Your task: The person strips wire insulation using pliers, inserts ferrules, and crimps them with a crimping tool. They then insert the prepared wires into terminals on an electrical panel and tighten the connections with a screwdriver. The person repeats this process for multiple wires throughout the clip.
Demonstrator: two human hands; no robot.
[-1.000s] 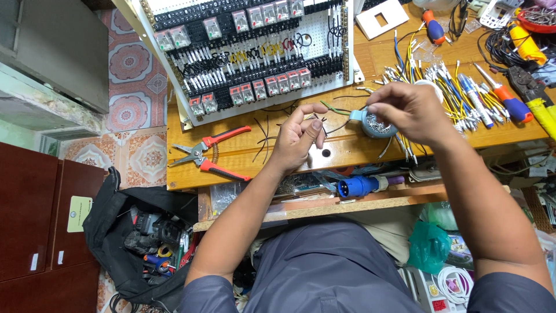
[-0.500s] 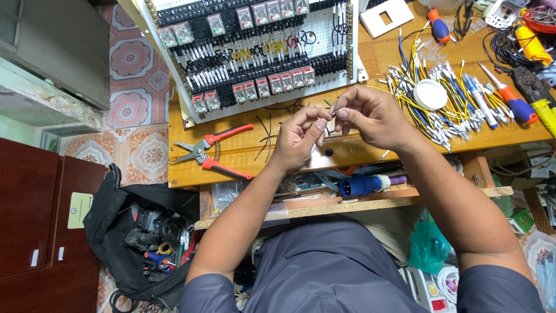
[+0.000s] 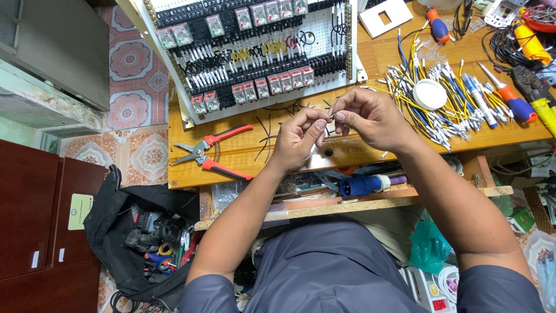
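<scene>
A black tool bag (image 3: 124, 232) is sitting open on the floor at the left, holding a dark power tool and small hand tools, too jumbled to tell apart; red-handled pliers (image 3: 211, 152) are lying open on the bench (image 3: 243, 165) above it; a white panel (image 3: 255, 52) filled with rows of relays and wiring is leaning at the back of the bench. The left hand (image 3: 298, 139) is hovering over the bench with its fingers curled and thumb and forefinger pinched shut on a small wire end (image 3: 330, 117); the right hand (image 3: 370, 119) is meeting it fingertip to fingertip, pinching the same piece from the other side; the wire end is sitting between the two thumbs, above the bench, too small to make out further. A blue plug (image 3: 362, 185) is resting on the shelf under the bench; a white lid (image 3: 430, 94) is lying on a spread of yellow and blue wires (image 3: 457, 110); screwdrivers (image 3: 509, 95) are lying at the far right.
</scene>
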